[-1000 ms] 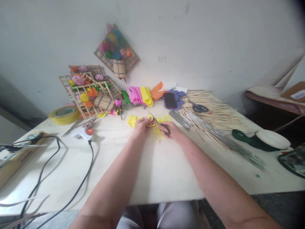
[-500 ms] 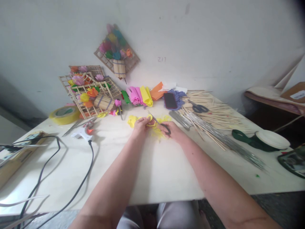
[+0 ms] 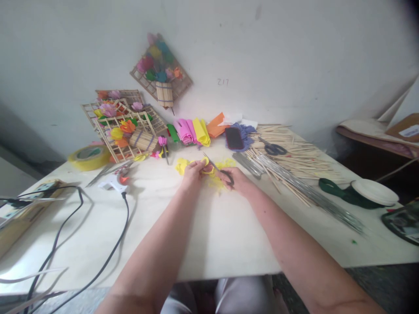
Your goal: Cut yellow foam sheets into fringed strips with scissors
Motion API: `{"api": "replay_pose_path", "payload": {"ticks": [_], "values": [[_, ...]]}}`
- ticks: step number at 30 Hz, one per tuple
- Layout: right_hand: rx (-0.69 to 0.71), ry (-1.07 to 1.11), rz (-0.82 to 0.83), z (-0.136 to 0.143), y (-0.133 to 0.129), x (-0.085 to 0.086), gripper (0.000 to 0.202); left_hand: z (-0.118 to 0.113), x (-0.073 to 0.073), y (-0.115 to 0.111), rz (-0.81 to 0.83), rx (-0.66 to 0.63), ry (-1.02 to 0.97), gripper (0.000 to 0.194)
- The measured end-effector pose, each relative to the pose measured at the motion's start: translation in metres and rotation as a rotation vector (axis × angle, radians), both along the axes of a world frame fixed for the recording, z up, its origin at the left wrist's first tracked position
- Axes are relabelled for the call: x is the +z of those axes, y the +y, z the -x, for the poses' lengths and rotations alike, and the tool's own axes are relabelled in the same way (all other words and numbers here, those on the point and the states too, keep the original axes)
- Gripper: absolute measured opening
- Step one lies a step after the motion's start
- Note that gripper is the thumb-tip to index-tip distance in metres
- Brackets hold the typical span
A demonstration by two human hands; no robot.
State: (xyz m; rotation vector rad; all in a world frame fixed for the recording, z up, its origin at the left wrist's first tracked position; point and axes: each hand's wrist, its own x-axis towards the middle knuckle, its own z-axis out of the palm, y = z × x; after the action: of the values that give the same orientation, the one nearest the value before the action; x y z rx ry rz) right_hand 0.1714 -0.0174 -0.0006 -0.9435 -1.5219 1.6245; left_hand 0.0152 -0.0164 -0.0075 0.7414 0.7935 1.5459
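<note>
My left hand (image 3: 195,170) pinches a small piece of yellow paper (image 3: 205,161) above the middle of the table. Close by on the right, my right hand (image 3: 233,176) is closed around the dark handles of a pair of scissors (image 3: 214,165). The blades point up and to the left, beside the yellow paper; whether they touch it is too small to tell. Yellow paper pieces (image 3: 181,165) lie just left of my left hand, and yellow scraps (image 3: 218,185) are scattered beneath and behind both hands.
Bamboo sticks (image 3: 294,152), metal wires (image 3: 310,196) and a second pair of scissors (image 3: 274,149) lie right. A phone (image 3: 234,138) rests on purple yarn. Left are flower-decorated frames (image 3: 122,131), a tape roll (image 3: 89,158), a glue gun (image 3: 114,182) and its black cable (image 3: 122,231).
</note>
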Motion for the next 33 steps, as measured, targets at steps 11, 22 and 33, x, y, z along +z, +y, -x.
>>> {"api": "replay_pose_path", "payload": {"ticks": [11,22,33], "values": [[0.031,-0.031,0.057,-0.0015,0.0012,-0.0005,0.027,-0.0015,0.0044,-0.0018,-0.025,0.008,-0.032,0.023],[0.045,-0.005,0.083,-0.0037,0.0015,-0.0008,0.028,-0.0009,0.0038,-0.0043,0.014,-0.042,0.019,0.026],[0.012,0.007,0.044,-0.0023,0.0,-0.0009,0.026,-0.0018,0.0046,-0.0049,0.032,-0.036,0.013,0.025]]}}
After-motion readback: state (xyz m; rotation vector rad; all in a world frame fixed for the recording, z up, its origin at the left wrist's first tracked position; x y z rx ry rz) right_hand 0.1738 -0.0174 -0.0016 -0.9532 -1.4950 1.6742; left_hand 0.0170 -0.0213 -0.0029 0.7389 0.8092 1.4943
